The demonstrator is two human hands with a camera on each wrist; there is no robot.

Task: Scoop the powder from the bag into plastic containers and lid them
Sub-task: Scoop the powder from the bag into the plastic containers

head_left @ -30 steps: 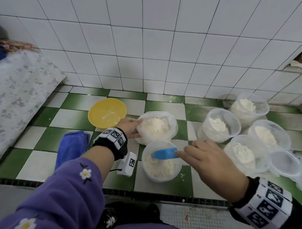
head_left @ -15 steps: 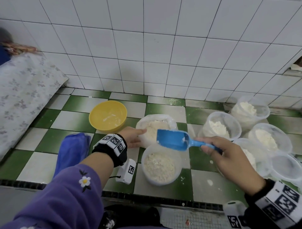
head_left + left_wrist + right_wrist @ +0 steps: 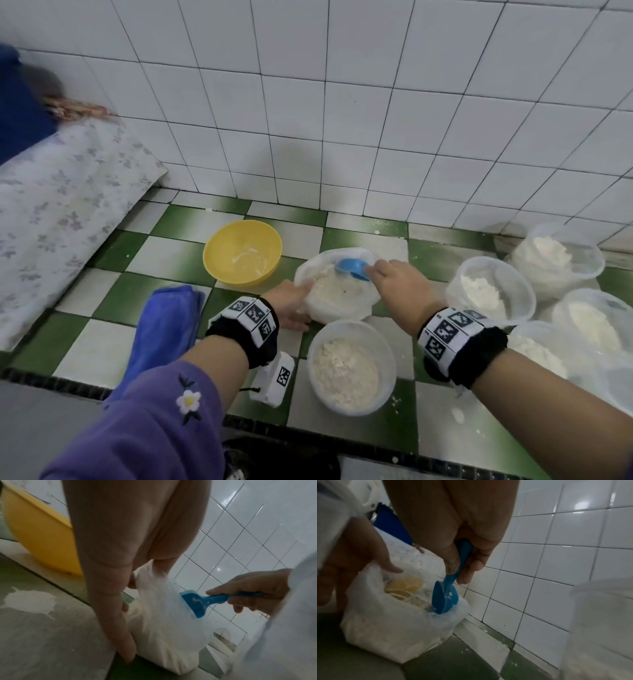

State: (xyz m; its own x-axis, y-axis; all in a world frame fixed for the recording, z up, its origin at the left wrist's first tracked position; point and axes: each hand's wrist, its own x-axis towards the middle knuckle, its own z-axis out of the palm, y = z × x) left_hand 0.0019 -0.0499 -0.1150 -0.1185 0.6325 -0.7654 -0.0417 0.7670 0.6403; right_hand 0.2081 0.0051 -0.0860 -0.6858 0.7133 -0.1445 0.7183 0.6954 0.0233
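Note:
A clear plastic bag [image 3: 337,301] of white powder stands open on the green-and-white checked counter. My left hand [image 3: 291,301] grips its near-left rim, thumb over the edge; the left wrist view shows the fingers [image 3: 120,635] lying down the bag [image 3: 168,635]. My right hand [image 3: 394,284] grips the handle of a blue scoop [image 3: 352,269], whose bowl dips into the bag's mouth at the far right side. The right wrist view shows the scoop [image 3: 443,599] tip-down inside the bag [image 3: 393,628]. A round plastic container [image 3: 387,359], partly filled and unlidded, sits just in front of the bag.
Several unlidded containers [image 3: 524,291] with powder crowd the right side. A yellow bowl [image 3: 219,253] stands left of the bag, with a blue cloth [image 3: 168,325] nearer me. The white tiled wall [image 3: 342,120] is close behind. Spilled powder [image 3: 457,414] dots the counter's front edge.
My right hand lifted the scoop out of the front container, swung it up and back, and dipped it into the bag. My left hand stayed on the bag's rim.

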